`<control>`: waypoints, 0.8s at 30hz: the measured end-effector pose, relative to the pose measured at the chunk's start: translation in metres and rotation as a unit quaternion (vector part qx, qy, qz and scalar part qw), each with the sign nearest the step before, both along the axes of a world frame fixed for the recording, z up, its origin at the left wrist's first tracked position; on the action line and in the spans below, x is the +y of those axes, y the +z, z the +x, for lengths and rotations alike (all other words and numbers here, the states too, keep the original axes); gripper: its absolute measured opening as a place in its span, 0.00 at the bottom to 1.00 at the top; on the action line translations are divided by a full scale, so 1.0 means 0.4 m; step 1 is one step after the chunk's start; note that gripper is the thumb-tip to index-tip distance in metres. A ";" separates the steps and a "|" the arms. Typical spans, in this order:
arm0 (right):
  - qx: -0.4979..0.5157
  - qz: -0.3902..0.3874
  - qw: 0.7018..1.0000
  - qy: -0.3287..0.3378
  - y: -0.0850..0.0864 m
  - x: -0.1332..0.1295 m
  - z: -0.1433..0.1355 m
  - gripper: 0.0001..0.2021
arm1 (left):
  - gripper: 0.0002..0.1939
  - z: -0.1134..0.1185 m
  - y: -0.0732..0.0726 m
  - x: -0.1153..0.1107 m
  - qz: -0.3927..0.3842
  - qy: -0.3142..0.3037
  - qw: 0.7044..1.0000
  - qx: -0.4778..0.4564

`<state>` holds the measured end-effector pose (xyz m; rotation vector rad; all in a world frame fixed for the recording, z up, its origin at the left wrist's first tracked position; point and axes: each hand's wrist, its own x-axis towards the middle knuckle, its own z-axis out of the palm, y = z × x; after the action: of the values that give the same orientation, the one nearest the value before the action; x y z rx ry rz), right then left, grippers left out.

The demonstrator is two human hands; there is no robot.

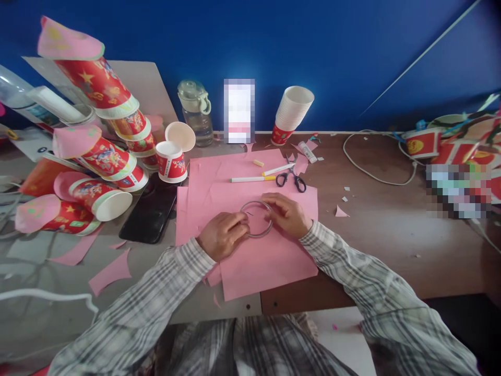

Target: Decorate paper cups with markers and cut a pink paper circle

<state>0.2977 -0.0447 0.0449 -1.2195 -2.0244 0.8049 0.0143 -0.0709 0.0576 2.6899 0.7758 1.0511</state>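
Over pink paper [266, 266], both hands grip a thin grey wire coil [263, 235], bent round into a ring. The fingers of my left hand [223, 236] are closed on the ring's left side, where a loose wire end sticks inward. My right hand [290, 215] pinches its upper right side. Just beyond lie a green-tipped marker [246, 179] with a yellow end, a second white pen [277, 169], a small yellowish cap [258, 163] and black-handled scissors [290, 177].
Red paper-cup figures with pink cones [97, 151] crowd the left, near a black phone [151, 211]. At the back stand a water bottle [197, 117], a bright screen [239, 112] and stacked cups [291, 115]. A white cable [352, 164] curves at right; paper scraps [341, 211] lie about.
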 end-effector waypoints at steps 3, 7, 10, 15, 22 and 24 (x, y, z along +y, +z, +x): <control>-0.031 0.009 0.999 0.016 -0.011 0.000 -0.001 0.24 | 0.08 -0.022 -0.007 0.009 0.000 0.022 0.999 -0.032; -0.039 0.015 0.999 0.011 -0.005 -0.002 -0.005 0.21 | 0.09 -0.064 -0.019 0.032 -0.050 0.102 0.993 0.019; -0.055 0.034 0.998 0.005 0.006 -0.014 -0.002 0.23 | 0.11 -0.079 -0.028 0.038 -0.080 0.127 0.986 0.073; -0.132 0.093 0.983 0.082 0.033 -0.057 0.002 0.41 | 0.07 -0.066 -0.030 0.024 -0.088 0.146 0.980 0.103; -0.244 0.052 0.962 0.111 0.023 -0.066 -0.037 0.40 | 0.10 -0.052 -0.022 0.006 -0.058 0.163 0.976 0.130; -0.217 0.072 0.969 0.092 0.018 -0.056 -0.023 0.40 | 0.11 -0.052 -0.011 0.001 -0.049 0.164 0.974 0.148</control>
<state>0.2885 -0.0669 0.0521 -1.2153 -2.5304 0.4874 -0.0064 -0.0707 0.0534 2.7242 1.3256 0.6459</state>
